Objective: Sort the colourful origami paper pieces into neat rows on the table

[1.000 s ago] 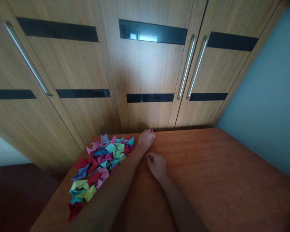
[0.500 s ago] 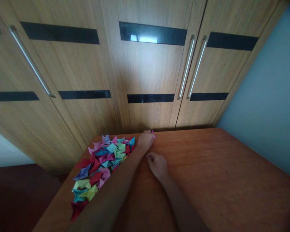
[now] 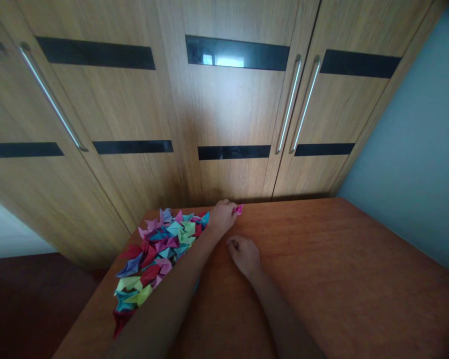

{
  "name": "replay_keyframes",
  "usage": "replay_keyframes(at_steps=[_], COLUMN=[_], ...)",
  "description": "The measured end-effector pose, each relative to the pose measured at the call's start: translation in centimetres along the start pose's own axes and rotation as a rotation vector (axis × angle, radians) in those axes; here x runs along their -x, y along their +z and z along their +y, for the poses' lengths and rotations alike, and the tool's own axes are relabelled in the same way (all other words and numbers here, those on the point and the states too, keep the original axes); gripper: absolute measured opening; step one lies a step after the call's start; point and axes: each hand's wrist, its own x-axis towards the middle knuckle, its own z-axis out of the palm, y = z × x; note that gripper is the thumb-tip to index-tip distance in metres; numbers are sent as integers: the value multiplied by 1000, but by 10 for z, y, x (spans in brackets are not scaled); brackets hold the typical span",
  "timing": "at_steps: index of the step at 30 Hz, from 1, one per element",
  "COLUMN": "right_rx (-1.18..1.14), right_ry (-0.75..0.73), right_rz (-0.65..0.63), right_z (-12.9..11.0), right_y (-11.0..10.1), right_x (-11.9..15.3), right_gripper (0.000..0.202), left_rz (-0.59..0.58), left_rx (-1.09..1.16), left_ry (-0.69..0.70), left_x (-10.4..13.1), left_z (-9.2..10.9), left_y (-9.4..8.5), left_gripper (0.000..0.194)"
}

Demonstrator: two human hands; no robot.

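At the table's far edge, my left hand [image 3: 223, 218] is closed on a small pink folded-paper crane [image 3: 239, 210], which sticks out to the right of the fingers. Nearer to me, my right hand [image 3: 246, 254] rests on the tabletop with its fingers curled in, and nothing shows in them. To the left of my left forearm lies a heap of folded-paper cranes [image 3: 167, 243] in red, pink, green, yellow, blue and purple. My left forearm hides part of this heap.
The brown wooden table [image 3: 340, 274] extends to the right of my hands. Behind it stands a wooden wardrobe [image 3: 232, 109] with long metal handles and dark strips. A pale blue wall [image 3: 415, 164] borders the right side.
My left hand has turned and shifted slightly left, so more of the pink crane shows. My right hand stays in the same spot.
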Motion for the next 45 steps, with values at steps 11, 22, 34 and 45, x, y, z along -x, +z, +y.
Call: replay_keyframes(at_steps=[11, 22, 34, 45], right_rx=[-1, 61, 82, -82], right_ry=[-54, -98, -119, -260], right_rz=[1, -15, -57, -54], right_z=[3, 1, 3, -12], right_y=[0, 4, 5, -3], right_x=[2, 6, 8, 12], right_gripper=[20, 18, 21, 20], left_rz=[30, -8, -88, -15], left_rx=[136, -24, -3, 40], left_ry=[95, -316, -442, -380], left_x=[107, 277, 290, 281], left_z=[-35, -67, -34, -36], left_y=[-81, -83, -69, -70], left_gripper=[20, 31, 37, 37])
